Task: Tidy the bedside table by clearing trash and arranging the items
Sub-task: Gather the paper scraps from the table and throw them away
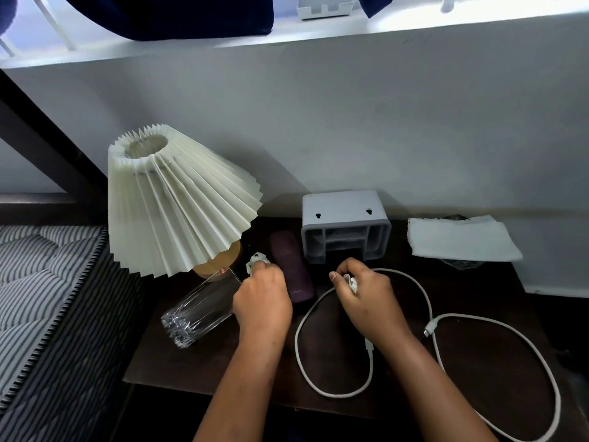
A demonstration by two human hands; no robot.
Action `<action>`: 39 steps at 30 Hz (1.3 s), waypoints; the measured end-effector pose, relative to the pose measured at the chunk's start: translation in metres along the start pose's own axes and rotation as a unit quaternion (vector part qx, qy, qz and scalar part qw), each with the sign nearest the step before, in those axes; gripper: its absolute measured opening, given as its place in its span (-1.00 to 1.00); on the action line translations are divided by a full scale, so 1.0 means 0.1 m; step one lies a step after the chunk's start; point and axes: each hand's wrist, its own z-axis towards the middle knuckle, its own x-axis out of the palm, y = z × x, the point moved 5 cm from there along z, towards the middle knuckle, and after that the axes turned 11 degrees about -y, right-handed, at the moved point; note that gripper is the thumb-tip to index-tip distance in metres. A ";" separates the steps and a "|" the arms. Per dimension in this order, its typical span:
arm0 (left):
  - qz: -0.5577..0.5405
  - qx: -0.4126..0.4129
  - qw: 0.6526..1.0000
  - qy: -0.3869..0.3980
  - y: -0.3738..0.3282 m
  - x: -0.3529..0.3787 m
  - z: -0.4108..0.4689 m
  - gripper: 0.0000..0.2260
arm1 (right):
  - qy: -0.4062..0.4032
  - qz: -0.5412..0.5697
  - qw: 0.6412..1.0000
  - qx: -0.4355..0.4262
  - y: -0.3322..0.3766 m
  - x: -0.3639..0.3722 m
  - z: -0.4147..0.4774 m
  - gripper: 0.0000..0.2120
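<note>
On the dark wooden bedside table [178, 365], my left hand [263, 301] pinches a crumpled white scrap of paper [255, 261] just right of the lamp base. My right hand [366, 291] is closed around another small white crumpled scrap [352, 282], in front of the grey box. Between my hands lies a dark purple tube-shaped bottle [291, 269] on its side. A clear ribbed glass [197, 311] lies tipped over left of my left hand. A white charging cable [446, 333] loops loosely across the table's right half.
A lamp with a cream pleated shade [172, 202] stands at the back left. A grey plastic box [345, 228] sits against the wall. A white folded cloth [459, 239] covers something at the back right. A striped mattress [47, 298] borders the table's left side.
</note>
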 end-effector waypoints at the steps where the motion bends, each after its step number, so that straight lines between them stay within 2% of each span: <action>1: -0.021 0.002 0.999 -0.027 -0.02 -0.04 0.01 -0.82 | 0.000 0.000 1.000 -0.002 0.01 -0.01 0.00 -0.83; 3: -0.052 0.013 0.996 -0.077 -0.05 -0.14 0.02 -0.89 | 0.002 0.004 1.000 -0.003 0.02 -0.02 0.01 -0.83; 9: -0.168 0.028 0.968 -0.184 -0.12 -0.39 0.02 -0.82 | -0.018 0.010 1.000 -0.001 0.09 -0.11 0.02 -0.76; 12: -0.247 0.030 0.947 -0.205 -0.25 -0.46 -0.03 -0.80 | -0.020 0.004 1.000 0.002 0.12 -0.13 0.03 -0.67; 14: -0.340 0.008 0.924 -0.178 -0.31 -0.42 -0.06 -0.74 | -0.020 0.010 1.000 0.010 0.12 -0.16 0.05 -0.60; 15: -0.406 -0.024 0.902 -0.145 -0.33 -0.37 -0.06 -0.73 | -0.023 0.019 0.999 0.017 0.13 -0.18 0.06 -0.57; 16: -0.486 -0.071 0.865 -0.103 -0.34 -0.31 -0.06 -0.73 | -0.029 0.029 0.999 0.023 0.14 -0.21 0.07 -0.56; 18: -0.636 -0.172 0.752 -0.020 -0.40 -0.19 -0.09 -0.71 | -0.042 0.053 0.997 0.042 0.15 -0.27 0.09 -0.55; 19: -0.674 -0.209 0.708 0.004 -0.44 -0.13 -0.10 -0.69 | -0.045 0.072 0.995 0.059 0.15 -0.28 0.10 -0.54; 20: -0.691 -0.232 0.684 0.015 -0.48 -0.10 -0.12 -0.67 | -0.045 0.101 0.990 0.082 0.15 -0.28 0.11 -0.55; 23: -0.725 -0.266 0.635 0.020 -0.57 -0.05 -0.17 -0.67 | -0.049 0.220 0.960 0.164 0.14 -0.26 0.10 -0.60; 26: -0.745 -0.297 0.597 0.026 -0.62 -0.01 -0.24 -0.72 | -0.071 0.339 0.907 0.239 0.17 -0.21 0.01 -0.70; 29: -0.763 -0.328 0.556 0.037 -0.70 0.06 -0.32 -0.79 | -0.112 0.410 0.858 0.288 0.21 -0.18 -0.07 -0.77; 32: -0.807 -0.348 0.473 0.061 -0.81 0.09 -0.38 -0.86 | -0.121 0.518 0.778 0.334 0.25 -0.14 -0.11 -0.71; 34: -0.823 -0.354 0.441 0.061 -0.86 0.12 -0.38 -0.87 | -0.122 0.570 0.736 0.343 0.27 -0.14 -0.12 -0.65; 36: -0.835 -0.359 0.412 0.066 -0.89 0.13 -0.37 -0.75 | -0.122 0.590 0.721 0.342 0.27 -0.15 -0.12 -0.60; 38: -0.850 -0.362 0.374 0.080 -0.93 0.12 -0.36 -0.60 | -0.109 0.592 0.724 0.336 0.28 -0.14 -0.12 -0.55; 39: -0.851 -0.364 0.369 0.083 -0.95 0.12 -0.35 -0.54 | -0.102 0.587 0.730 0.334 0.28 -0.14 -0.13 -0.52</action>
